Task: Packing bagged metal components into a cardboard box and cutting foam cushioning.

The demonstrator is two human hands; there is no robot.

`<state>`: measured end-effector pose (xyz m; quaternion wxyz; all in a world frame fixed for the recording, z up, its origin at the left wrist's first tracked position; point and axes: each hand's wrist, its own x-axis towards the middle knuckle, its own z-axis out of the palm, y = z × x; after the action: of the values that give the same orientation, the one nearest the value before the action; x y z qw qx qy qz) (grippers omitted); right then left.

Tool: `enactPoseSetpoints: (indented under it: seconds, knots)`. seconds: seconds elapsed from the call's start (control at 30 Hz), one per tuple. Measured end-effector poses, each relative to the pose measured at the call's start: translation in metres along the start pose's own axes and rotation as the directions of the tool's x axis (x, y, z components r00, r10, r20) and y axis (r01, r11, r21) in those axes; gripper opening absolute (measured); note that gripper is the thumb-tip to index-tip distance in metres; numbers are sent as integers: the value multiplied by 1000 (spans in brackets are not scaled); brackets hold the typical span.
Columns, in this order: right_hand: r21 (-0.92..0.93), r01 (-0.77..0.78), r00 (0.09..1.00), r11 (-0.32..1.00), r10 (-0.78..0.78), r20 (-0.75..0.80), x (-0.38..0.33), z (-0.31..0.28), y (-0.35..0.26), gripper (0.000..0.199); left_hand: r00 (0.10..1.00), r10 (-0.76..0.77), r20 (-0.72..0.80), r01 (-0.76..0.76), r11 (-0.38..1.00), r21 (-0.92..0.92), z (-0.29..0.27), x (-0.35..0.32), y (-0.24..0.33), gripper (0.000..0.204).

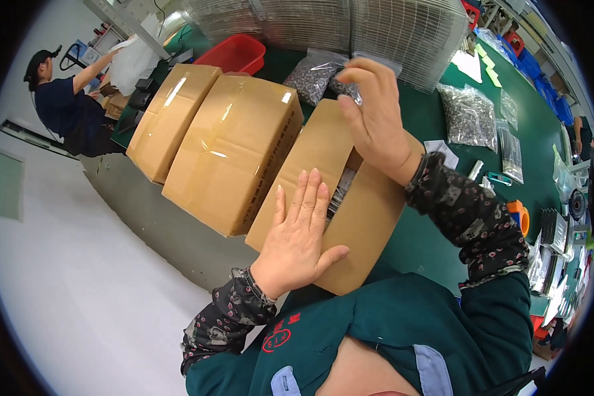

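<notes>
A brown cardboard box [366, 231] stands right in front of me at the table's near edge. Its long top flaps are folded inward, with a narrow gap between them. Through that gap some greyish packed contents [341, 193] show, too little to name. My left hand [294, 241] lies flat on the left flap, fingers stretched and thumb out to the side. Over the far end of the same box is my right hand [379, 122], its fingers bent and apart from the thumb. I see nothing held in it, and it covers part of that end.
Two taped cartons, a larger one [234, 145] and another [175, 119], stand to the left. Behind are a red bin [237, 54], wire racks [402, 39] and bags of small parts [468, 115]. An orange tape dispenser [520, 216] lies right. A person [72, 105] stands far left.
</notes>
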<state>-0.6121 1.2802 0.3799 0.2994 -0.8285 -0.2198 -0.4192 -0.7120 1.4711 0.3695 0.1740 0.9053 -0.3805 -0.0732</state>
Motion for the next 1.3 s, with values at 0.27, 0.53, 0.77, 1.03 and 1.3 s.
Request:
enactPoseSetpoints:
  seconds: [0.27,0.53,0.77,1.03,1.3]
  knots:
    - [-64,313,822,948,-236,518,6,19,13,31,997,-53,59,52,999,18,-4,0,2,79]
    - [9,261,701,965,-196,686,0,36,26,25,995,-83,60,86,996,-38,-10,4,0,79]
    - [15,194,841,981,-174,511,11,24,20,24,954,7,-299,-84,966,-245,-8,-10,-13,59]
    - [31,-9,927,999,-3,374,41,-80,-29,18,571,325,-754,-323,933,159,-58,-48,5,29]
    - [272,311,458,911,-394,797,22,-60,-38,8,967,222,-127,-216,975,56,-23,-4,2,37]
